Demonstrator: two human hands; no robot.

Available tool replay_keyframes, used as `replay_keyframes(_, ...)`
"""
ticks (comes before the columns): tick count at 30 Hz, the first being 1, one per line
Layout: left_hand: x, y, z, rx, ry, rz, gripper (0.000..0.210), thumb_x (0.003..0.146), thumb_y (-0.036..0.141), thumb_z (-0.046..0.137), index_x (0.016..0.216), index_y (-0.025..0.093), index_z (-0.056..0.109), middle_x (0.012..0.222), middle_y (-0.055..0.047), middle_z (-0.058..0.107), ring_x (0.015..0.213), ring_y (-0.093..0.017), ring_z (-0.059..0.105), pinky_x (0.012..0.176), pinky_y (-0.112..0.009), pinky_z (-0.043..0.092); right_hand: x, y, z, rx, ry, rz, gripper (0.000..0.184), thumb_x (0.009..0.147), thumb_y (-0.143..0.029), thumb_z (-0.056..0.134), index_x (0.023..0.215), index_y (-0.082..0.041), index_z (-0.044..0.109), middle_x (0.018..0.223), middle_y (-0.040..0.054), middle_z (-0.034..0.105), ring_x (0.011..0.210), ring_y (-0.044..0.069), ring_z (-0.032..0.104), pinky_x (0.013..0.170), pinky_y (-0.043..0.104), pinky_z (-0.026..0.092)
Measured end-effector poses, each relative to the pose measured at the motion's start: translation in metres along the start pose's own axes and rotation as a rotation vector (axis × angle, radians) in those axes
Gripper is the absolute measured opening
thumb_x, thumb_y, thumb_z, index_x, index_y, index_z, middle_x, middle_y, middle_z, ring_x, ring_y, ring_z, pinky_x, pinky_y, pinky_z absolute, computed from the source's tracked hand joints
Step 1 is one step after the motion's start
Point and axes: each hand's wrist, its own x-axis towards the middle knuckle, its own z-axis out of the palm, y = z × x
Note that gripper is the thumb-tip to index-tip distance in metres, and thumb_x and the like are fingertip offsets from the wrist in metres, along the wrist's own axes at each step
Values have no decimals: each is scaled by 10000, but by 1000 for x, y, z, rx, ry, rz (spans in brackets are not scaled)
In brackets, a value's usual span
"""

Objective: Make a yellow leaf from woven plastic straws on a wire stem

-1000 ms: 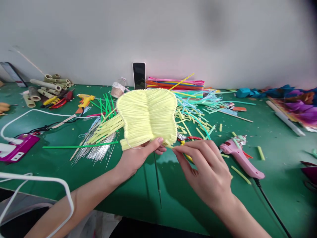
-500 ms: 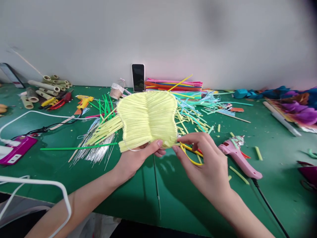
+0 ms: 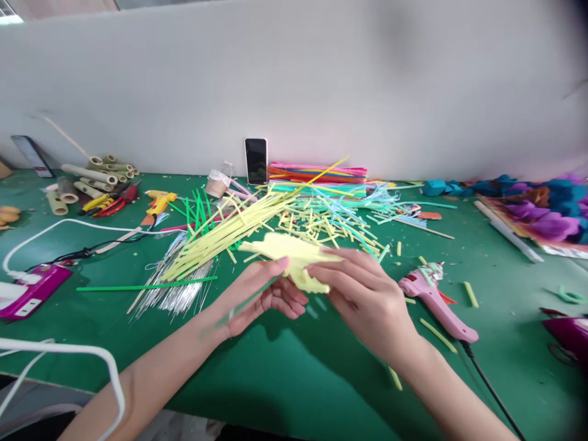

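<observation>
A pale yellow ribbed piece made of chenille stems (image 3: 294,250) is held up over the table, tipped so that I see it nearly edge-on. My left hand (image 3: 269,291) grips its left and lower side, thumb on top and fingers curled underneath. On the right edge, my right hand (image 3: 370,291) pinches it between thumb and fingers. A thin dark stem (image 3: 248,303), smeared by motion, runs across my left wrist. Behind the piece lies a bundle of pale yellow chenille stems (image 3: 220,229), beside silvery wires (image 3: 177,291).
A pink glue gun (image 3: 438,303) lies at right with its black cord. On the left are a yellow glue gun (image 3: 160,199), pliers (image 3: 122,199), bamboo tubes (image 3: 92,174) and a magenta power strip (image 3: 39,291). A phone (image 3: 256,160) leans on the wall.
The yellow piece has turned from face-on to nearly edge-on. Its dark stem has swung from pointing down to lying across my left wrist. The view has tilted up slightly.
</observation>
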Motion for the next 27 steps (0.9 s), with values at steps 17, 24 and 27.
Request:
replay_keyframes(17,-1,91,3,1296,-7,237,362,727,566,713,901,249,730,925,5,746,879,-216,682,762,-300,496,2,-22,3,974,-25,918,282,818,-470,688,891,-199,672,817,28,719,758,184,664,665,263,519)
replay_keyframes(24,27,79,-9,1193,-97,115,332,685,519,764,864,240,759,872,12,752,827,-191,673,704,-255,460,5,-3,3,515,35,924,393,842,-564,610,793,-178,661,720,42,705,635,173,641,555,260,476)
replay_keyframes(27,30,77,-11,1191,-74,123,350,675,535,764,866,242,762,886,6,757,832,-200,672,693,-255,456,4,4,4,80,213,794,341,826,-519,657,780,-181,647,685,32,686,591,161,622,567,276,484)
